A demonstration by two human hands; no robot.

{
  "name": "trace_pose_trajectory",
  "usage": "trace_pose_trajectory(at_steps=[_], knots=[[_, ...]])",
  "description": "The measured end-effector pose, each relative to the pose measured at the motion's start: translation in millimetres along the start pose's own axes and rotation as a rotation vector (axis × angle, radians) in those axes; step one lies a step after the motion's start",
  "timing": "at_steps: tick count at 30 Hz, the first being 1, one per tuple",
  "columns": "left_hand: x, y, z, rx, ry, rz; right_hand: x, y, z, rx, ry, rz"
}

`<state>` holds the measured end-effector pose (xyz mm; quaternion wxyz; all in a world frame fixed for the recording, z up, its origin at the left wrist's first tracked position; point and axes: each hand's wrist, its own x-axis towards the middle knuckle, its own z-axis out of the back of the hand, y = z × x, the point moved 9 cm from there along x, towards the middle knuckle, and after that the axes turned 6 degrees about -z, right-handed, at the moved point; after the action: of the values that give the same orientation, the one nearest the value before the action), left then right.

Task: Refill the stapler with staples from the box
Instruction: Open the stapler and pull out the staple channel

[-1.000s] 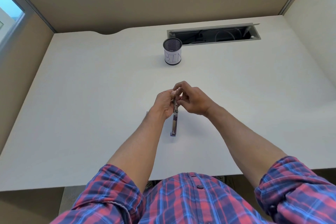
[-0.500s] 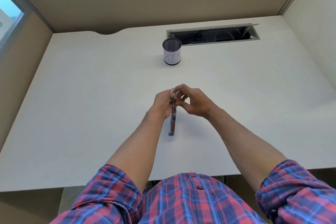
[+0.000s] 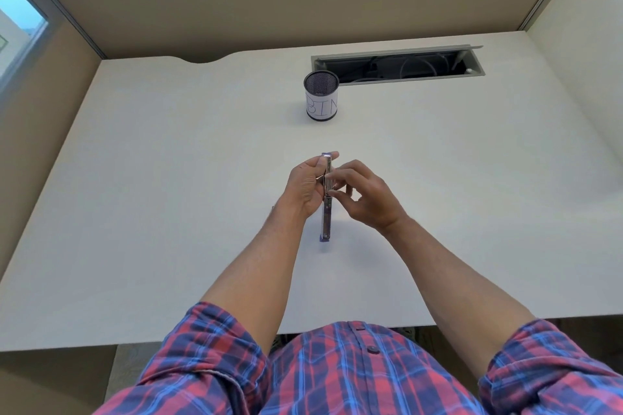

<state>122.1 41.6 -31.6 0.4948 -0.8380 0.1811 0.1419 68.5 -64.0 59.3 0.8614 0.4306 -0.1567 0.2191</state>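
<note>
Both hands (image 3: 308,187) gripping slim metallic stapler (image 3: 326,216), purple ends

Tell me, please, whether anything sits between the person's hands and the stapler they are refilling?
Nothing visible does. The left hand grips the stapler from its left, and the right hand's fingertips reach its upper part. No staple box is in view.

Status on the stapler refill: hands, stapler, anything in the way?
Left hand grips stapler, held over the desk. Right hand fingers at its side. Staple box not visible. Mesh bin well clear.
</note>
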Motion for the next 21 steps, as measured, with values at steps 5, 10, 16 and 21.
trace_pose_trajectory(at_steps=[5, 10, 16, 21], knots=[[-4.7, -5.8, -5.7, -0.035, 0.067, -0.027, -8.6, -3.7, 5.3, 0.022, -0.086, -0.018], [-8.6, -7.8, -5.9, -0.05, 0.078, -0.038, -6.8, -14.8, 6.2, 0.149, -0.12, -0.167], [-9.5, 1.1, -2.7, -0.034, 0.043, -0.021, -1.8, -23.4, -5.4, 0.174, 0.036, -0.273], [-11.9, -5.7, -6.0, -0.027, 0.023, -0.035, -7.8, -32.3, -2.6, 0.095, -0.05, -0.374]])
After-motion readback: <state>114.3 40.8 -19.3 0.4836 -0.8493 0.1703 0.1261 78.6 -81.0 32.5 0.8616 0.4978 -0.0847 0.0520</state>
